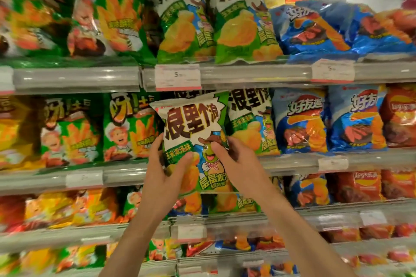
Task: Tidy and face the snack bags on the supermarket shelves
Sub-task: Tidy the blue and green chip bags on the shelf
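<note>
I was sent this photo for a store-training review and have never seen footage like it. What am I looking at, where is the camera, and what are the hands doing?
There is no machine here: a person wears a wide-angle camera on the head, which looks forward and down, so you see their own two bare arms reaching into the picture.

In front of them are supermarket shelves stocked with rows of snack bags: green bags with a cartoon chef on the left, white-and-green corn-snack bags in the middle, blue bags and red bags on the right. Price tags sit in the shelf rails.

The left hand and the right hand together hold one white-and-green bag by its lower half, upright, front facing the camera, in front of the second shelf's matching bags. Whether it is going in or coming out cannot be told.
</note>
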### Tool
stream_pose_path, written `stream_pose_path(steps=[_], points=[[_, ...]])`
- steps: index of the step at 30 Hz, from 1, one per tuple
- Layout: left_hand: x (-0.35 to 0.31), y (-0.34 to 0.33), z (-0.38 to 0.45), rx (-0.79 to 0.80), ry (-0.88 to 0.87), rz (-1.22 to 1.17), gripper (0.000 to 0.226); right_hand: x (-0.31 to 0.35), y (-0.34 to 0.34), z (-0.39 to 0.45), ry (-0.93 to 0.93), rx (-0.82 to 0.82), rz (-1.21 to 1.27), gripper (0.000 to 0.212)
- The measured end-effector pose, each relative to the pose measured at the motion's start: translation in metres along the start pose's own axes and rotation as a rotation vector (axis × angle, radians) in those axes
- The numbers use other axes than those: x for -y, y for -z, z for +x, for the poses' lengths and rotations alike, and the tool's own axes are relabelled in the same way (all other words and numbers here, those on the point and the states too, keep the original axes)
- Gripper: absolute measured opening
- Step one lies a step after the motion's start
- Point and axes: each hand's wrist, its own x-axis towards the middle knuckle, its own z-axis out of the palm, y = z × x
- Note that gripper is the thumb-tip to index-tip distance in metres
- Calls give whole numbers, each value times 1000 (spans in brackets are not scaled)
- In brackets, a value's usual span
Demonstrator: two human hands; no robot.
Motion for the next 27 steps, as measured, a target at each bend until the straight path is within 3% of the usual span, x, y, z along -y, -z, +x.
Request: stream_pose_path(steps=[1,4,8,11,14,17,21,27], points=[[0,4,4,-15,-8,17,75,3,-1,2,21,-10,-45,25],[-1,12,19,-55,-34,93,79,8,8,4,128,-85,-199,54],[-1,15,38,-84,-79,178,77,-3,28,9,367,-359,-571,56],[-2,9,52,-113,-123,219,67,-13,32,18,284,-457,-723,88],[-4,2,64,-140,-137,223,69,-24,34,32,144,-457,-627,110],[-3,-6,73,-140,-144,219,69,-35,38,45,76,-457,-480,112],[1,-15,87,-150,-152,263,72,-42,38,55,131,-520,-438,105],[13,-15,86,-71,-191,402,64,-53,24,55,194,-546,-581,98]])
